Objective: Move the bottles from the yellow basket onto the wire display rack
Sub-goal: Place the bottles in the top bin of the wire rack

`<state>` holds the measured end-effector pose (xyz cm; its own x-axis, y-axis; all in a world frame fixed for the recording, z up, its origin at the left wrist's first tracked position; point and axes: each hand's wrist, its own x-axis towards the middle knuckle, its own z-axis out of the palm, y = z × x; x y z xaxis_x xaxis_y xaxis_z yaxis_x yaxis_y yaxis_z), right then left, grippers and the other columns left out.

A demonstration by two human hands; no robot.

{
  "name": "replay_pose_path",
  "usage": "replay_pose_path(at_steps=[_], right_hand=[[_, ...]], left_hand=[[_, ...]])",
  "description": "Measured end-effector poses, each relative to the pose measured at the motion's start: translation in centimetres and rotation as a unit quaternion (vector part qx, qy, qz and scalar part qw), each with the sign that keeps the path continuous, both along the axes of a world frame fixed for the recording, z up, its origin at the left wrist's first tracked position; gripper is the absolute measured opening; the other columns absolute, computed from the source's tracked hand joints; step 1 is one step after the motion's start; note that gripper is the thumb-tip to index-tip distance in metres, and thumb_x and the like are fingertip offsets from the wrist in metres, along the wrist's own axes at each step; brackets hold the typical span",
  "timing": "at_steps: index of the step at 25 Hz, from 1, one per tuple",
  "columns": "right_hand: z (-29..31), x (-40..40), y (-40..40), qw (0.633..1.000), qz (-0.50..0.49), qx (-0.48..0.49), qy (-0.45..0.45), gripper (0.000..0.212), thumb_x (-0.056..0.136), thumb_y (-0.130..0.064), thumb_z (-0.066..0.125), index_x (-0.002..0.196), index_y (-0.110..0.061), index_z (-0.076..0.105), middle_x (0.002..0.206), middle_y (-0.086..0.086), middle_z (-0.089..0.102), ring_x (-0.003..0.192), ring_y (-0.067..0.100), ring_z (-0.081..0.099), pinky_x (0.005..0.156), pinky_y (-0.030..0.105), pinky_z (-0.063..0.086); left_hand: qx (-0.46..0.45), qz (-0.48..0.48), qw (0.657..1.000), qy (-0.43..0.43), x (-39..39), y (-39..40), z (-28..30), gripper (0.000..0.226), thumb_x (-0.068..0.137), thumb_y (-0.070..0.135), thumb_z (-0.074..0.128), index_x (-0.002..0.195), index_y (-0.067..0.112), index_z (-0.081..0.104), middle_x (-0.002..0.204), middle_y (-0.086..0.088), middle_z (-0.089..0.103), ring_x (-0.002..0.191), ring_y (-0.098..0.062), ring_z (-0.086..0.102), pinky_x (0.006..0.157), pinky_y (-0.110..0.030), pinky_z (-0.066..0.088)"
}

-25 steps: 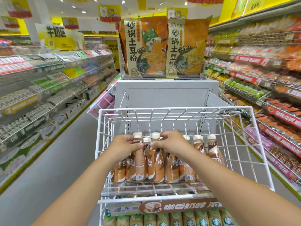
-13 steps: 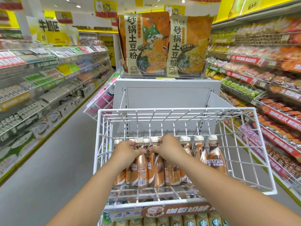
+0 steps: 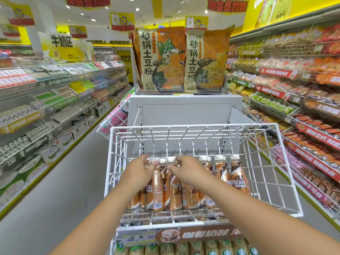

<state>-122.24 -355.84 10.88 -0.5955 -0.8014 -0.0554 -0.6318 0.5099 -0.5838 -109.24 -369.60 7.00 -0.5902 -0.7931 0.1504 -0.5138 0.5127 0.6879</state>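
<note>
My left hand (image 3: pixel 140 167) and right hand (image 3: pixel 185 169) each pinched a bottle cap among the coffee bottles (image 3: pixel 173 192) standing upright at the front of the white wire rack (image 3: pixel 279 162). Three more bottles stood just beside my right hand. Noodle packs (image 3: pixel 181 60) sat on the grey stand (image 3: pixel 185 111) behind. Stocked shelves (image 3: pixel 294 92) lined both sides. A price strip (image 3: pixel 176 235) hung below.

Two noodle packets (image 3: pixel 182 60) upright atop grey display stand (image 3: pixel 184 111); stocked shelves (image 3: pixel 294 85) flank grey aisle floor (image 3: pixel 60 190).
</note>
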Motion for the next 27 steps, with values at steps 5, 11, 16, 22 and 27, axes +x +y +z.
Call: replay_pose_path(at_steps=[5,11,16,22,27], right_hand=[[-0.4,-2.5,4.0,0.977,0.074,-0.052,0.195,0.054,0.104,-0.049,0.045,0.151,-0.023,0.047,0.157,0.003,0.046,0.141,0.021,0.047,0.115,0.042,0.042],[-2.1,-5.2,7.5,0.953,0.088,-0.004,0.290,0.073,0.104,-0.058,0.035,0.163,-0.025,0.009,0.172,0.004,-0.003,0.159,0.028,-0.004,0.126,0.044,0.002],[-3.2,-5.8,11.1,0.946,0.101,0.046,0.304,0.077,0.102,-0.068,0.018,0.164,-0.028,-0.005,0.171,0.000,-0.016,0.157,0.028,-0.016,0.128,0.051,0.001],[-3.2,-5.2,15.4,0.947,0.087,0.029,0.308,0.080,0.100,-0.073,0.020,0.164,-0.030,-0.005,0.172,0.000,-0.008,0.158,0.025,-0.011,0.127,0.047,0.003],[-2.4,-1.9,19.4,0.946,0.073,0.016,0.314,0.082,0.100,-0.071,0.020,0.163,-0.029,-0.010,0.173,0.002,-0.008,0.159,0.025,-0.009,0.126,0.045,0.001]], left_hand=[[-0.255,-0.028,0.960,-0.113,0.6,1.6,0.8,0.070,0.099,0.060,0.043,0.157,0.021,0.034,0.165,-0.007,0.030,0.153,-0.026,0.023,0.124,-0.042,0.024],[-0.347,0.017,0.915,-0.203,0.1,6.1,0.7,0.076,0.097,0.071,0.015,0.161,0.029,0.021,0.170,-0.007,0.009,0.157,-0.029,0.002,0.127,-0.049,0.007],[-0.321,0.030,0.917,-0.236,-0.5,10.7,-0.4,0.086,0.091,0.074,0.000,0.162,0.029,0.015,0.170,-0.005,0.003,0.157,-0.027,-0.004,0.127,-0.050,0.006],[-0.309,0.041,0.919,-0.242,0.1,15.6,-0.6,0.079,0.096,0.074,0.009,0.162,0.032,0.006,0.171,-0.002,-0.002,0.157,-0.024,-0.009,0.127,-0.048,0.003],[-0.318,0.033,0.920,-0.228,2.7,19.0,0.4,0.080,0.094,0.075,0.007,0.162,0.032,0.005,0.171,-0.001,-0.002,0.157,-0.024,-0.007,0.127,-0.049,0.007]])
